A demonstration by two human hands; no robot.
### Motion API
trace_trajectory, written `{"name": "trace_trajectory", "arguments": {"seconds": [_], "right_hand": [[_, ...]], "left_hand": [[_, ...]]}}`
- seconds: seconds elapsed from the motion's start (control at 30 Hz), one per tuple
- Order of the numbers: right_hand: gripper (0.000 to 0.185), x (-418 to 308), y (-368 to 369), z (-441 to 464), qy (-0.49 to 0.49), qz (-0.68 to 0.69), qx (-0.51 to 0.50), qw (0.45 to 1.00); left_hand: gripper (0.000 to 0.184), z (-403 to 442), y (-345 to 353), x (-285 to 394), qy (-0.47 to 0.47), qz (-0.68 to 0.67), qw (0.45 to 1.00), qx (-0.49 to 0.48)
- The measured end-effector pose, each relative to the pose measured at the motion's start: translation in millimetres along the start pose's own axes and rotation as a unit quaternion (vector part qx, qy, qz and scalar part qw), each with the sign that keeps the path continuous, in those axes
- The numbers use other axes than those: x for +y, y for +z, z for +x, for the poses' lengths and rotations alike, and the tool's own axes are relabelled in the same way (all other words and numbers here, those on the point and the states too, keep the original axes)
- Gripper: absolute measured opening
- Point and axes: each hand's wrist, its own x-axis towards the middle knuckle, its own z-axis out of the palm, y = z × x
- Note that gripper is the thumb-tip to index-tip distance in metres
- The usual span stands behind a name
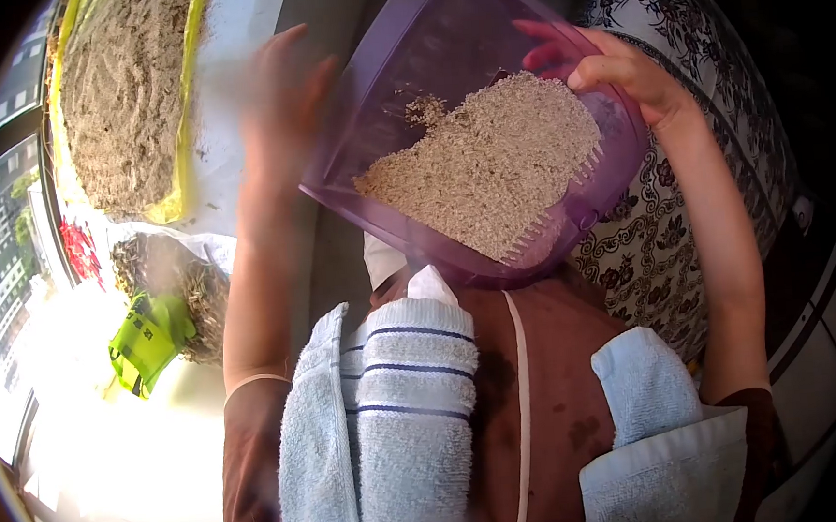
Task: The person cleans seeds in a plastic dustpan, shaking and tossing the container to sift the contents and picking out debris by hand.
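A translucent purple dustpan-like container (369, 109) is tilted in front of my chest, with a heap of pale grains (498, 158) inside it. My right hand (618, 68) grips its right side, the thumb over the rim and the fingers seen through the plastic. My left hand (294, 85) is raised just left of the container, its fingers apart and nothing in them. That hand looks somewhat blurred. Comb-like teeth show along the lower right edge of the heap.
At the upper left, a yellow-edged sheet (186, 132) bears brownish grains (125, 97) beside a window. Below it are a bright green bag (147, 338) and dry plant matter (202, 286). Patterned fabric (668, 234) lies to the right. Blue towels (414, 407) hang on my front.
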Motion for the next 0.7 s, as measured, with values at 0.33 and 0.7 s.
{"name": "trace_trajectory", "arguments": {"seconds": [0.33,0.7], "right_hand": [[0.077,0,1,4,0.002,0.012,-0.016,1.0],[0.077,0,5,4,0.017,0.008,0.0,1.0]], "left_hand": [[0.011,-18,21,61,0.182,0.044,0.971,-0.148],[0.015,-11,25,54,0.297,0.176,0.909,-0.234]]}}
